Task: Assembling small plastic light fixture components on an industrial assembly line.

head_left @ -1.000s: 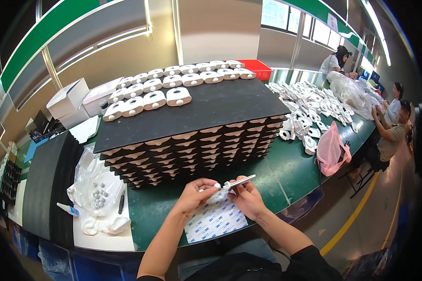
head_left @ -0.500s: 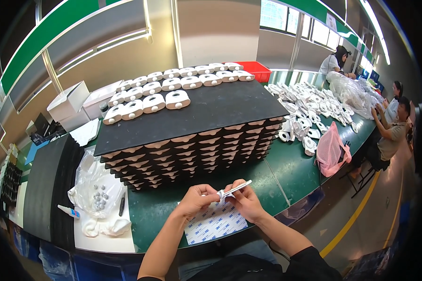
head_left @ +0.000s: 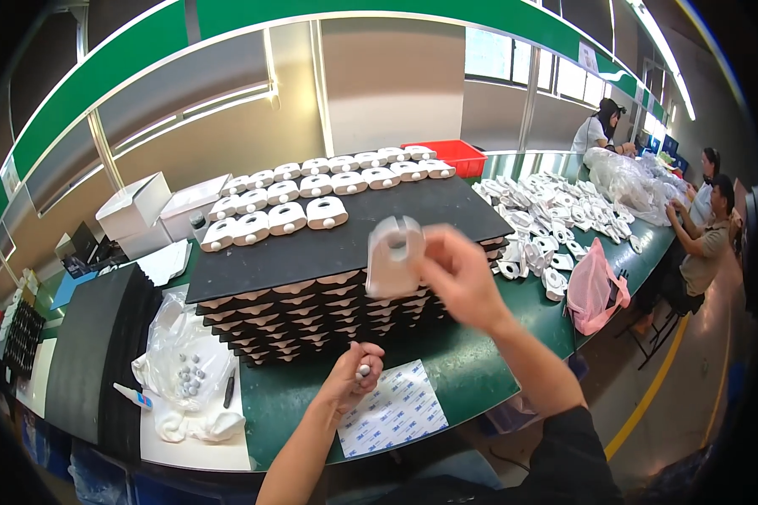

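Note:
My right hand [head_left: 470,282], blurred by motion, is raised in front of the stack and grips a white plastic part [head_left: 387,278] by its right edge. That part is flat, with a rounded top and a round hole notched open at the upper rim. Lower down, my left hand [head_left: 349,383] is curled closed, with a small grey ball [head_left: 363,370] showing between its fingers. Under and beside it lies a white sheet with blue print [head_left: 396,412]. The black boards [head_left: 434,210] are stacked in layers with white parts between them; more white parts [head_left: 286,217] stand in rows on top.
A clear bag with grey balls [head_left: 187,370], a glue bottle [head_left: 133,396] and a dark-handled tool [head_left: 229,391] lie at left beside a pile of black boards [head_left: 93,362]. Loose white parts [head_left: 556,215], a pink mesh bag [head_left: 596,290] and a red bin [head_left: 451,156] are rightward. Several people sit beyond.
My right hand has lifted the white part up and away from my left hand, toward the board stack. My left hand has dropped slightly and now shows the grey ball. The view has tilted up.

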The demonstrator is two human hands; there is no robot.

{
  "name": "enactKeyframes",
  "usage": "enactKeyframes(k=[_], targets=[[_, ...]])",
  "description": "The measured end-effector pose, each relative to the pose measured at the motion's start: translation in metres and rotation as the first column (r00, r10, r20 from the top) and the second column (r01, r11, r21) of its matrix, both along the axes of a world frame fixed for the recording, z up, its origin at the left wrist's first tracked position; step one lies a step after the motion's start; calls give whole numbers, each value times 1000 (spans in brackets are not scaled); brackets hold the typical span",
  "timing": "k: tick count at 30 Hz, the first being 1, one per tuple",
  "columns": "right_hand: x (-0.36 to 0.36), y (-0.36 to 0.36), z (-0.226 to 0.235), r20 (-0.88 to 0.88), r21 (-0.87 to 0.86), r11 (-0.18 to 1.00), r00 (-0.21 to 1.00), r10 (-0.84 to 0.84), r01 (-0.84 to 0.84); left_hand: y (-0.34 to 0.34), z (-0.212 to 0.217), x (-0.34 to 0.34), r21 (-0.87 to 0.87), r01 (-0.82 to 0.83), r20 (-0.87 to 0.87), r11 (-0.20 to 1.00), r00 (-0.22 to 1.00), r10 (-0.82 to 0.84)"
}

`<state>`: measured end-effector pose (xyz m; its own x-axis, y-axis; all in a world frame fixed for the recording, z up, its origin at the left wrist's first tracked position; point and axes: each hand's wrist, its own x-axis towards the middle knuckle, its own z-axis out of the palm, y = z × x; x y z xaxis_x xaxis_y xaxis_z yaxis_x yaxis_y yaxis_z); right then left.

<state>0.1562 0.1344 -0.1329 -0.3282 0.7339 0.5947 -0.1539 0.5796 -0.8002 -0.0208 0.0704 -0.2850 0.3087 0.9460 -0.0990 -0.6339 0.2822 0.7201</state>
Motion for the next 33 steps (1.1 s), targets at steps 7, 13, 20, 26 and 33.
enactKeyframes(k=[7, 13, 20, 26, 33], targets=[[-17, 117, 43, 448, -54, 959, 865, -227, 280, 5, 7, -1, -220, 29, 216, 975, 976, 20], [-38, 139, 45, 558, -173, 944, 818, -140, 280, 4, 3, 0, -268, -21, 172, 963, 983, 69], [42, 127, 66, 515, -102, 935, 822, -242, 340, 6, 8, 1, -240, -54, 49, 969, 996, 68], [206, 133, 13, 553, 508, 651, 366, -748, 563, 4, 11, 4, -247, -60, 26, 967, 997, 68], [276, 93, -107, 714, 678, 463, -360, -600, 571, 4, 10, 6, -211, -52, 21, 976, 998, 58]])
